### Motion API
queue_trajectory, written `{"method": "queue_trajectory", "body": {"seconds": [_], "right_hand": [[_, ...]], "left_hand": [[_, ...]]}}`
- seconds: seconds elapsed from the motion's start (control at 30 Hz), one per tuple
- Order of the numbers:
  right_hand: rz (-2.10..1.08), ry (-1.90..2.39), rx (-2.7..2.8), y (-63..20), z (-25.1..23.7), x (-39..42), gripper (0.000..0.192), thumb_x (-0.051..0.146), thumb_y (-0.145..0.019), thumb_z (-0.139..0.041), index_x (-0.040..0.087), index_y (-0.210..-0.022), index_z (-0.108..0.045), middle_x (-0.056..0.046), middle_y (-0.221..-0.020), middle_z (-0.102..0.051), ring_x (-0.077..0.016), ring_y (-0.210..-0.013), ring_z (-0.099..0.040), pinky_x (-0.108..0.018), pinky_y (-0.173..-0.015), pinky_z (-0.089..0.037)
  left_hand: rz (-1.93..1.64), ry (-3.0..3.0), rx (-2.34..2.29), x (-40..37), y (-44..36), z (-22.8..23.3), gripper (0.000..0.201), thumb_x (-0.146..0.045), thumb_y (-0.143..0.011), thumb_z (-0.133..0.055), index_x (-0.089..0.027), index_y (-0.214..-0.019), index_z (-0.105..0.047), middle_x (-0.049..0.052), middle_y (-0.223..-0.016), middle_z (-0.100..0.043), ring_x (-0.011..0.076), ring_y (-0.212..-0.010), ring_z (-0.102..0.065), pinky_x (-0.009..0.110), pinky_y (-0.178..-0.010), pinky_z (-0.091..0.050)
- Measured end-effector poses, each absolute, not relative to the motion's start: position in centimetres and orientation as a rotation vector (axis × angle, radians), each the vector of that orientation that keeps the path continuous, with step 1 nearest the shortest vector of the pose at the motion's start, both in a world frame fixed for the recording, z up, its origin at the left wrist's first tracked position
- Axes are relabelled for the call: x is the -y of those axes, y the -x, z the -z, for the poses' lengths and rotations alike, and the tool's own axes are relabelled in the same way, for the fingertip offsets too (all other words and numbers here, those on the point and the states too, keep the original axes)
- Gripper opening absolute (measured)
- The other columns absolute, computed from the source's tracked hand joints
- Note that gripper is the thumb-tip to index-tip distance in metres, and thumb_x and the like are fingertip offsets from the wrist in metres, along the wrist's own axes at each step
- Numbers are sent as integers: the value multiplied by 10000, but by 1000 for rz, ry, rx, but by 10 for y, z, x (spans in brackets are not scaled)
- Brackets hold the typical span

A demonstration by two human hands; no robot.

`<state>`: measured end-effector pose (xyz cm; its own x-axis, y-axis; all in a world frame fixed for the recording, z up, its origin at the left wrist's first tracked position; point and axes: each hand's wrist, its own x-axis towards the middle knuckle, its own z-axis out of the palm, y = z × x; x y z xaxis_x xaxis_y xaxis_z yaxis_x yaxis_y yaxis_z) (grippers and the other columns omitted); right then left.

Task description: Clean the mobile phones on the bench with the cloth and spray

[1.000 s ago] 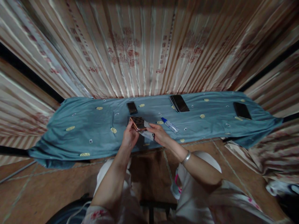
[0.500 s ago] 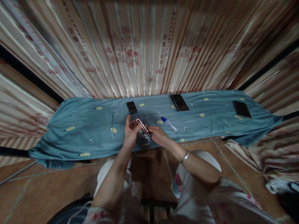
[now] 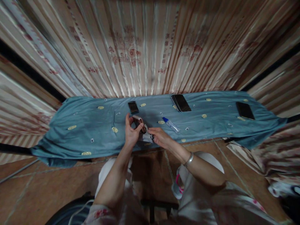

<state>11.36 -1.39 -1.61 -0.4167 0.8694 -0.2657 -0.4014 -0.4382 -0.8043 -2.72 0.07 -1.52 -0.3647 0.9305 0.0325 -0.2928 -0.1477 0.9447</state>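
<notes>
My left hand [image 3: 132, 132] is closed around a phone [image 3: 140, 122], thumb on the near side and fingers behind. The phone is tilted, with its shiny metallic edge turned up. To its right, my right hand [image 3: 160, 137] pinches a small grey-white cloth [image 3: 147, 137] with dark spots, which hangs just below the phone's lower end. Whether the cloth touches the phone cannot be made out. Just beyond my left fingers, another dark phone [image 3: 133, 107] lies flat on the blue-green sheet [image 3: 98, 125]. A clear bottle with a blue cap [image 3: 172, 125] lies right of my hands.
Farther right are a stack of dark flat devices [image 3: 181, 103] and a dark tablet-like device [image 3: 245, 110]. Striped curtains [image 3: 150, 47] hang behind the sheet-covered surface. Dark poles [image 3: 30, 70] stand at the sides. My knees are close to the front edge.
The phone in my left hand has turned, so its broad side shows more. My right hand has drawn slightly away from it, and more of the cloth is visible between them.
</notes>
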Motion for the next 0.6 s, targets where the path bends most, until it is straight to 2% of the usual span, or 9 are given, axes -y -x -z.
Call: {"method": "queue_trajectory", "body": {"seconds": [0.13, 0.23, 0.33, 0.5, 0.6], "right_hand": [[-1890, 939, 890, -121, 11, 13, 265, 358, -617, -817, 152, -755, -725, -15, -682, -714, -155, -648, -658, -280, -687, -507], [-1777, 989, 907, -129, 7, 10, 280, 368, -601, -820, 169, -778, -734, -13, -711, -731, -165, -675, -665, -284, -695, -507], [-1617, 1007, 953, -136, 5, 6, 322, 401, -616, -804, 189, -850, -740, -20, -796, -750, -201, -788, -685, -316, -763, -516], [-1282, 1048, 1203, -136, 5, 0, 444, 486, -756, -684, 217, -1109, -690, -48, -1085, -725, -250, -1045, -647, -403, -961, -475], [-989, 1049, 1565, -130, 6, 3, 435, 431, -876, -562, 235, -1262, -606, -60, -1318, -613, -248, -1249, -533, -431, -1093, -371]], "left_hand": [[-1675, -798, -1256, -4, 30, 14, 818, -139, -560, -841, -251, -1301, -512, 36, -1082, -636, 182, -1103, -587, 257, -957, -445], [-1623, -667, -1252, -5, 32, 16, 778, -218, -611, -829, -279, -1310, -492, 55, -1160, -606, 193, -1056, -607, 231, -767, -520], [-1569, -535, -1215, -4, 31, 17, 767, -248, -615, -835, -278, -1301, -495, 73, -1189, -586, 184, -960, -636, 197, -625, -517], [-1498, -514, -1219, -2, 20, 21, 787, -265, -594, -851, -269, -1297, -497, 77, -1178, -568, 153, -855, -645, 185, -563, -510], [-1484, -538, -1204, -1, 13, 27, 805, -270, -577, -856, -245, -1299, -502, 79, -1127, -590, 156, -826, -645, 207, -578, -518]]}}
